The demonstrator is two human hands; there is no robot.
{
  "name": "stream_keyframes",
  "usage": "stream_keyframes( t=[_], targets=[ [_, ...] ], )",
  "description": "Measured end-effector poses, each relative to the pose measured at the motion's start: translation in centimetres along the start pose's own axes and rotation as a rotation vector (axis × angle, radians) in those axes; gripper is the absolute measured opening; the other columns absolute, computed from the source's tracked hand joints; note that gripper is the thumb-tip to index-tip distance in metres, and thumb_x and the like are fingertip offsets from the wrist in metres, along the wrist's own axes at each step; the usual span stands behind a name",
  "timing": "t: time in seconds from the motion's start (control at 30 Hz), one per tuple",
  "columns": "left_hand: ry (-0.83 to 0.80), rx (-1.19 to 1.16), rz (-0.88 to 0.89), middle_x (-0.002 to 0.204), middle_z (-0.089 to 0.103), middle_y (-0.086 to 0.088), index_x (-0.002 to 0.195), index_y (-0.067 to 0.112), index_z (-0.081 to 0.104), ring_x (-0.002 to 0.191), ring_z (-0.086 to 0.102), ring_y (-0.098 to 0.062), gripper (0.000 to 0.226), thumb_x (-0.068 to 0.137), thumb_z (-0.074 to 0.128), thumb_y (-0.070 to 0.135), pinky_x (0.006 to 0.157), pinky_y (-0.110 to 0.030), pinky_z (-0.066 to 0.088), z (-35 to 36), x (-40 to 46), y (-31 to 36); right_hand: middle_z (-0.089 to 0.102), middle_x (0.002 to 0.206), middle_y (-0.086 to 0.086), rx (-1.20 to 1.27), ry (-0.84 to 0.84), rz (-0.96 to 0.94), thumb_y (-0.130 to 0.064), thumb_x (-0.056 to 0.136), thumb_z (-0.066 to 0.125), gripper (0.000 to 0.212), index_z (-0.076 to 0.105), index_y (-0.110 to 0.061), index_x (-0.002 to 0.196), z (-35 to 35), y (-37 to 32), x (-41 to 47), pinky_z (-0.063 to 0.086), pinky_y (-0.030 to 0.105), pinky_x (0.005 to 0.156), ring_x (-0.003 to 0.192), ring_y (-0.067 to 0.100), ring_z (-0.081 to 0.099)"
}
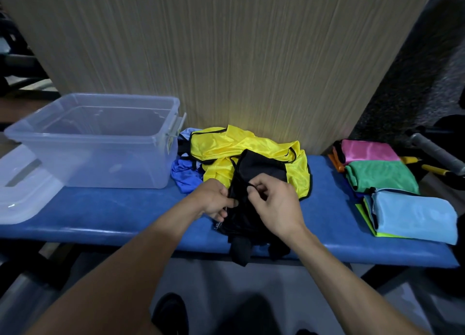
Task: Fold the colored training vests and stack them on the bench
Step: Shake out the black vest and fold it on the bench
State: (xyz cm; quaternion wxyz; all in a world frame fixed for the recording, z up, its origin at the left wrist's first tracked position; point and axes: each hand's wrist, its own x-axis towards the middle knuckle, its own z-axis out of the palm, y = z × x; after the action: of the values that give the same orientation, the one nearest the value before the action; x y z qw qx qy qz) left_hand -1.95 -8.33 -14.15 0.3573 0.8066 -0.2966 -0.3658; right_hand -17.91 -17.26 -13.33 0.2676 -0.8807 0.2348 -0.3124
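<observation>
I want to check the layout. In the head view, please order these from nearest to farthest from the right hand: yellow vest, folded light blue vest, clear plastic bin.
1. Yellow vest, just behind the right hand.
2. Folded light blue vest, to its right.
3. Clear plastic bin, far left.

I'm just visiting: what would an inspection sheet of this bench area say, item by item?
Surface: padded blue bench.
Job's things: black mesh vest being handled; crumpled yellow vest and blue vest behind; folded light-blue vest, green vest, pink vest at right.
Clutter: clear plastic bin, its lid.
Hands: left hand and right hand both pinch the black vest.
Cables: nothing seen.
Surroundings: beige panel wall.
</observation>
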Motion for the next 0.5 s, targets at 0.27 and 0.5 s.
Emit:
stream_keyframes(
  t=[0.27,0.5],
  targets=[
    [0.040,0.059,-0.008,0.069,0.057,-0.013,0.094,0.010,0.049,0.051,0.059,-0.017,0.009,0.097,0.055,0.004,0.048,-0.029,0.053,-0.5,0.0,0.0,0.061,0.094,-0.010,-0.099,-0.321,-0.132,-0.034,0.091,0.069,0.031,0.069,-0.020,0.118,2.3,1.2,-0.7,0.053,0.038,0.079,0.081,0.009,0.056],
    [0.105,0.379,0.057,0.089,0.067,-0.014,0.109,0.009,0.048,0.070,0.070,-0.027,0.025,0.104,0.046,0.033,0.065,-0.036,0.058,0.4,0.3,0.9,0.069,0.128,-0.005,0.000,-0.523,-0.166,-0.025,0.090,0.072,0.055,0.057,-0.021,0.143,-0.2,2.2,-1.1,0.048,0.023,0.100,0.115,0.005,0.062]
  ],
)
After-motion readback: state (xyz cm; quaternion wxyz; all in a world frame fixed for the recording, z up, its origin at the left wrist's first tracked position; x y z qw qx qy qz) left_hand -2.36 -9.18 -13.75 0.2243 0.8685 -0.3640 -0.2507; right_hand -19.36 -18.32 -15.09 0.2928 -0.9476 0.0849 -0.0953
